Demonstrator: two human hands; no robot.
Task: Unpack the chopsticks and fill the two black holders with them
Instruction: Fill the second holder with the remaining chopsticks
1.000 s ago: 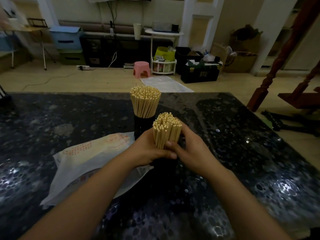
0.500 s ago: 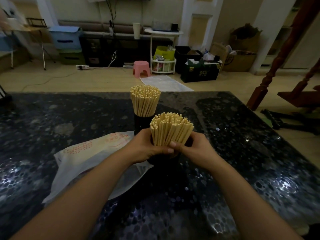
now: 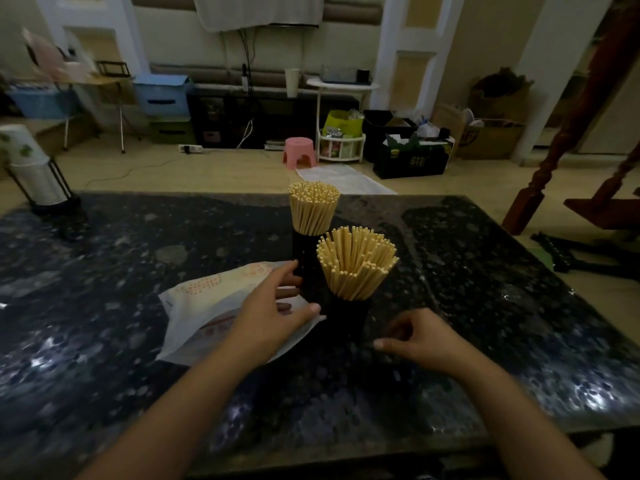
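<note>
Two black holders stand upright at the middle of the dark stone table (image 3: 138,358). The far holder (image 3: 304,249) carries a tight bundle of pale wooden chopsticks (image 3: 313,207). The near holder (image 3: 348,317) carries chopsticks (image 3: 356,261) that fan out loosely. My left hand (image 3: 273,313) hovers just left of the near holder, fingers spread, holding nothing. My right hand (image 3: 415,337) lies low to the holder's right, fingers loosely curled and empty. The white printed wrapper (image 3: 204,306) lies flat under my left hand.
A stack of paper cups in a black wire stand (image 3: 33,171) sits at the table's far left corner. Beyond the table are a pink stool (image 3: 299,152), boxes and a dark red stair post (image 3: 575,123) at the right.
Both hands have let go of the near bundle and drawn apart. The chopsticks now stand in the near holder and have fanned out.
</note>
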